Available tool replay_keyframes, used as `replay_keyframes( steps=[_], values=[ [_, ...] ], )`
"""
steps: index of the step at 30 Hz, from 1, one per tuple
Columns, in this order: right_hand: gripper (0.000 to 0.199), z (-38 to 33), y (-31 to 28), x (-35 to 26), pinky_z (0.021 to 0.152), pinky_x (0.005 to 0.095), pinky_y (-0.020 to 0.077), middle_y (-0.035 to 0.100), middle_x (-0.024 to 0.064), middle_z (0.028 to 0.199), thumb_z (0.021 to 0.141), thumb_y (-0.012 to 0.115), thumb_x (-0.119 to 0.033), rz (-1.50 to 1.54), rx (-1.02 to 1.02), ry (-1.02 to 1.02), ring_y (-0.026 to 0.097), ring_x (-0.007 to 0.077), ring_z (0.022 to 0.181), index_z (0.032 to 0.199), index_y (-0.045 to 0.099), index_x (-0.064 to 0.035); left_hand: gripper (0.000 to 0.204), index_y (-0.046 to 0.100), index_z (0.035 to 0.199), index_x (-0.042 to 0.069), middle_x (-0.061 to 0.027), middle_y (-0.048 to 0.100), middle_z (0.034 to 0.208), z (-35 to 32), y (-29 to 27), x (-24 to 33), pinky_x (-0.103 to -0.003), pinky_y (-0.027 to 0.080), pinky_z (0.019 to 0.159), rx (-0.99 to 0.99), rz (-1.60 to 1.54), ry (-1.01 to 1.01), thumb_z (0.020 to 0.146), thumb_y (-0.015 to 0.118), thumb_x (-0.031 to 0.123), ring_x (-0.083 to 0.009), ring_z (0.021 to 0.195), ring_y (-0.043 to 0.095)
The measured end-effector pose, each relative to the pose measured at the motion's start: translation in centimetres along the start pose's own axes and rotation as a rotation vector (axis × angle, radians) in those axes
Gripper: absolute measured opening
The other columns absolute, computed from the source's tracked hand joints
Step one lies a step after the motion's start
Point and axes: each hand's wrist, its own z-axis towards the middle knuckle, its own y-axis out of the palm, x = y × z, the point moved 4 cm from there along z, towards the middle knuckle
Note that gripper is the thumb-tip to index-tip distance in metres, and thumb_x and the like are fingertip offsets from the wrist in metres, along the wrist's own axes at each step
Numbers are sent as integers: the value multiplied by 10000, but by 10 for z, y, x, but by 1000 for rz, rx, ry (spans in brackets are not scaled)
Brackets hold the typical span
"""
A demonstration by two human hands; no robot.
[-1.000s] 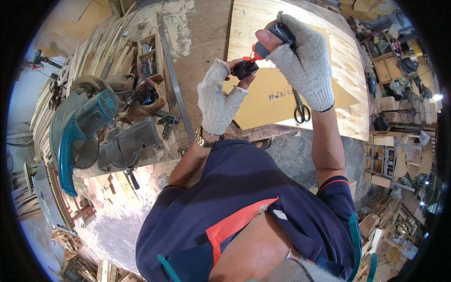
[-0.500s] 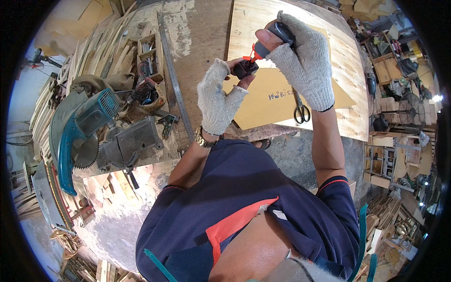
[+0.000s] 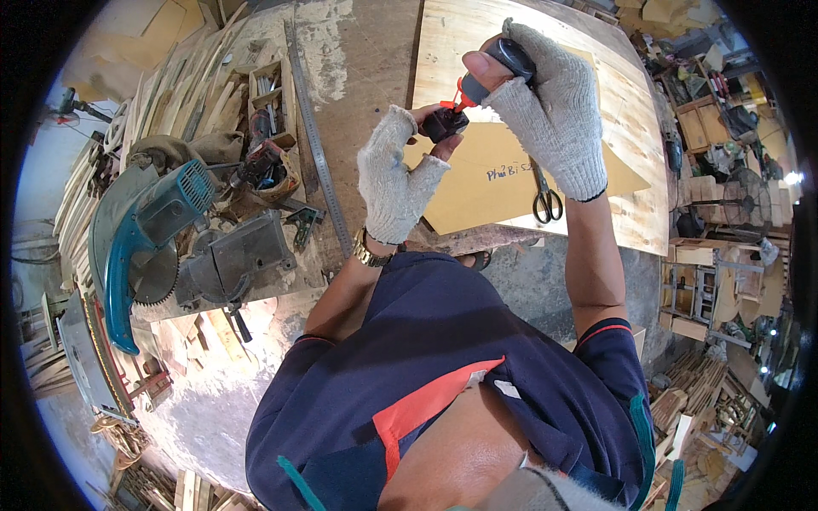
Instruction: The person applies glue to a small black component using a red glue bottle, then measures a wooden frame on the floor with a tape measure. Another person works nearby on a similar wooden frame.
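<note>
Black small part (image 3: pixel 443 124) sits pinched in the fingertips of my left hand (image 3: pixel 394 175), held up in front of me above the surface (image 3: pixel 630 128), and nothing about it has shifted in the last second: same height, same angle, same grip. My right hand (image 3: pixel 554 106) is wrapped tight around a dark-handled tool (image 3: pixel 509 58) whose red tip (image 3: pixel 460 92) meets the top of the part, so the two hands are drawn close together with the piece between them. Both wear knit gloves, the left one fingerless. Since nothing has moved, I judge I am holding steady pressure at this joint rather than repositioning. Below my hands lie a brown envelope (image 3: pixel 511 183) and scissors (image 3: pixel 545 198) on the pale plywood sheet. Off to my left a blue mitre saw (image 3: pixel 145 247) rests, with a long steel ruler (image 3: pixel 319 145) beside it
</note>
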Motion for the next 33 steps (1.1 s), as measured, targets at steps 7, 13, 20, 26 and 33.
replay_keyframes(
  steps=[7, 13, 20, 26, 33],
  values=[
    [378, 1, -1, 0, 619, 278, 489, 686, 68, 717, 959, 703, -394, -13, 5, -14, 630, 109, 650, 938, 690, -17, 357, 731, 1141, 86, -26, 729, 884, 1, 1, 2, -283, 485, 660, -6, 20, -4, 823, 843, 200, -125, 703, 558],
    [364, 1, -2, -1, 615, 276, 482, 677, 67, 707, 961, 702, -380, -20, 4, -23, 619, 104, 644, 938, 685, -17, 358, 730, 1146, 87, -28, 731, 889, 0, 1, 2, -281, 486, 665, -13, 21, -10, 830, 843, 212, -124, 708, 567],
    [335, 2, 0, -2, 611, 269, 476, 671, 55, 695, 960, 707, -350, -18, -2, -3, 605, 84, 646, 938, 680, -17, 370, 725, 1150, 63, -35, 735, 899, 1, -2, 5, -284, 493, 690, -12, -13, -20, 839, 841, 225, -118, 732, 582],
    [327, 1, 2, 0, 594, 264, 463, 666, 35, 691, 956, 710, -359, 40, 1, 23, 594, 75, 639, 935, 681, -34, 355, 719, 1137, 73, -61, 717, 894, 0, -3, 4, -318, 512, 709, -11, -23, -33, 838, 831, 229, -183, 767, 632],
    [344, 1, 2, 2, 588, 264, 458, 652, 30, 684, 950, 715, -388, 3, 10, 22, 586, 81, 627, 931, 686, -46, 355, 717, 1135, 83, -69, 712, 893, 0, -4, 4, -336, 522, 714, -11, -44, -27, 834, 830, 232, -210, 786, 660]
  ],
)
